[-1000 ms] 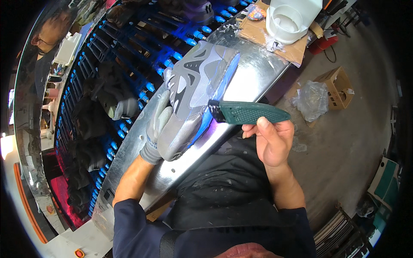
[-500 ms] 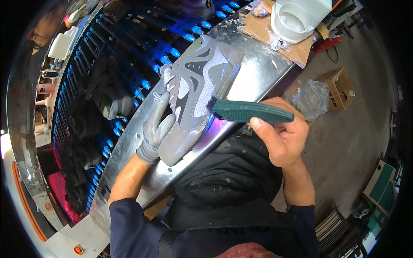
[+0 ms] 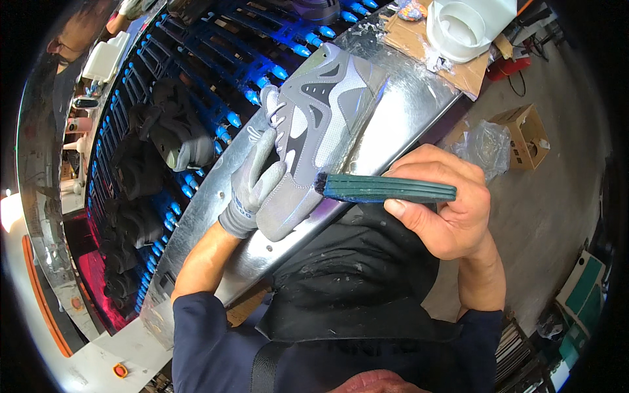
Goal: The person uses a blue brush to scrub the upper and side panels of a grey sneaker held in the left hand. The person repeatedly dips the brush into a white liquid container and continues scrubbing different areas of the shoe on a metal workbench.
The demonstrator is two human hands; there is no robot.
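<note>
A grey sneaker upper (image 3: 322, 121) with lighter mesh panels and laces lies on its side along the metal ledge. My gloved left hand (image 3: 257, 180) holds it at the lace side near the toe, thumb on the upper and the other fingers partly hidden beneath. In my bare right hand (image 3: 445, 200) is a green-handled brush (image 3: 386, 188), gripped between thumb and fingers. Its dark bristles touch the shoe's lower edge near the toe.
A conveyor of rods with blue tips (image 3: 223, 65) runs along the left, carrying several dark shoes (image 3: 180, 131). At the upper right, a white container (image 3: 458, 29) stands on cardboard (image 3: 409, 39). A cardboard box (image 3: 524, 137) and clear plastic bag (image 3: 485, 147) lie on the floor.
The brush has moved down along the shoe's lower edge toward the toe, and its handle has turned. The left hand keeps its hold. The whole view has shifted slightly.
</note>
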